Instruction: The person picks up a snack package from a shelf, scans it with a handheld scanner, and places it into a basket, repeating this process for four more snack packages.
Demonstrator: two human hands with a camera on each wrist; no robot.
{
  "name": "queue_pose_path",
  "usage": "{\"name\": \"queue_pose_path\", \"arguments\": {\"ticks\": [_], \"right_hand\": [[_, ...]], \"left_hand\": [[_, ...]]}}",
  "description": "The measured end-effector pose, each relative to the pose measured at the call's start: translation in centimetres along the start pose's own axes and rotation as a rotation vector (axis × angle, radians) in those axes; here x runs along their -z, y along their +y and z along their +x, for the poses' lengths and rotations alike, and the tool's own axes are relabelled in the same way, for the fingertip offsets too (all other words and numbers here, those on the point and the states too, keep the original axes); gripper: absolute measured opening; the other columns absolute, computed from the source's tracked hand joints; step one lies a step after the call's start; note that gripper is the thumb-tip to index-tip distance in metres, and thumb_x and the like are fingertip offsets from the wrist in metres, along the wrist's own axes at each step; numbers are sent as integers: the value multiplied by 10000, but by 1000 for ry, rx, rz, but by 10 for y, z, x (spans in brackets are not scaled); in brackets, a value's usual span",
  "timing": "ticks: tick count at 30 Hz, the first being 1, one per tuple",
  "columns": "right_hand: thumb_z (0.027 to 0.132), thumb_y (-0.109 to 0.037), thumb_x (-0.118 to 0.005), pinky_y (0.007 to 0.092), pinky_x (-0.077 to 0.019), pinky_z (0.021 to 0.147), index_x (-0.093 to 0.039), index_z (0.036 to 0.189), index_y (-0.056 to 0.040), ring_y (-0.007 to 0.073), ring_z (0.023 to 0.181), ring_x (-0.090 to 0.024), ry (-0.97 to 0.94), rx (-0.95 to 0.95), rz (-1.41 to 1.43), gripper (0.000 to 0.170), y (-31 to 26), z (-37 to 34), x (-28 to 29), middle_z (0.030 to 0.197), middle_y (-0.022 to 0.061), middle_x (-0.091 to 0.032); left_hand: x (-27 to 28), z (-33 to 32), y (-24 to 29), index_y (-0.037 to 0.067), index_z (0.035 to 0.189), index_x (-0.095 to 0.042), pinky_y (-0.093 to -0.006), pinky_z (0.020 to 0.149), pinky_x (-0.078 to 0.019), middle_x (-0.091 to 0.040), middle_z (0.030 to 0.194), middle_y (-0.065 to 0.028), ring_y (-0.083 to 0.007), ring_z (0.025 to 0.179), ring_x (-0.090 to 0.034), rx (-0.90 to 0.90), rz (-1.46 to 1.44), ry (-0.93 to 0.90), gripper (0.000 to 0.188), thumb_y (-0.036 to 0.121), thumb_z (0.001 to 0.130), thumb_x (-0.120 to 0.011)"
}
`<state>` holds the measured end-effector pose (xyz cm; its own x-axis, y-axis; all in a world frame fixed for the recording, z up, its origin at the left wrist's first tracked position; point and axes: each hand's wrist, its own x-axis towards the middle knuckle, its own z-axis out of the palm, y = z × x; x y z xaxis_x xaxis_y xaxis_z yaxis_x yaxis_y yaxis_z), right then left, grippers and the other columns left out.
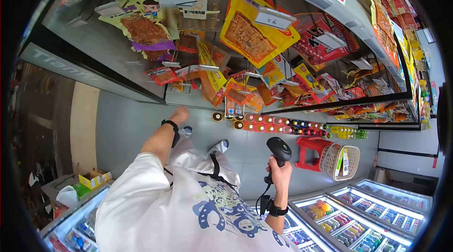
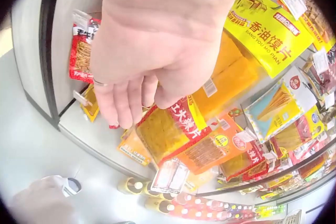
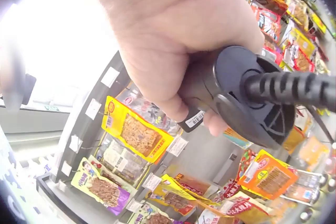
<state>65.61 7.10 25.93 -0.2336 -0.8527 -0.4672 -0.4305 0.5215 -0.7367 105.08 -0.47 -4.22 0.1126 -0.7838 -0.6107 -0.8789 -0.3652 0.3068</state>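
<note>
My right hand (image 1: pixel 280 172) grips a black handheld barcode scanner (image 1: pixel 279 149) by its handle, head raised. The scanner's base and thick ribbed cable (image 3: pixel 294 88) fill the right of the right wrist view. Low by the hanging snacks is my left hand (image 2: pixel 157 61), fingers pointing down and loosely bent, with no packet visible in its grasp. In the left wrist view its fingertips overlap the edge of a red-and-yellow snack packet (image 2: pixel 163 134). An orange packet (image 2: pixel 210 148) and a yellow packet (image 2: pixel 270 37) hang near it.
The snack rack (image 1: pixel 165 96) spans the far side, with price tags on its hooks. Bottles (image 1: pixel 266 123) stand in rows on the floor below it. A red stool (image 1: pixel 306 153) and a beige basket (image 1: pixel 325 160) are to the right. Lit drink coolers (image 1: pixel 342 200) line the near right.
</note>
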Motion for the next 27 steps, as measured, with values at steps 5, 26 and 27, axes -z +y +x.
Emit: {"name": "queue_pose_path", "arguments": {"ticks": [5,26,27], "right_hand": [[813,-174,-630,262,-486,514,-633,850,25,119,537,-600,135,-106,47,202,3,-29,-39,630,43,-591],[806,-177,-636,285,-486,527,-624,864,26,135,543,-617,467,-459,178,211,3,-185,-167,636,53,-606],[806,-179,-637,286,-483,524,-622,865,30,138,548,-622,485,-471,153,218,6,-191,-170,640,57,-609]], "left_hand": [[38,28,-1,25,992,-648,-416,902,-468,-608,1118,-209,-355,1067,-574,35,-252,54,298,206,807,-500],[141,99,-24,46,1228,-547,-444,938,-436,-542,1243,-223,-365,1117,-545,-160,251,37,476,277,811,-538],[145,95,-19,47,1205,-568,-449,946,-430,-532,1256,-223,-370,1145,-524,-109,243,39,456,283,816,-534]]}}
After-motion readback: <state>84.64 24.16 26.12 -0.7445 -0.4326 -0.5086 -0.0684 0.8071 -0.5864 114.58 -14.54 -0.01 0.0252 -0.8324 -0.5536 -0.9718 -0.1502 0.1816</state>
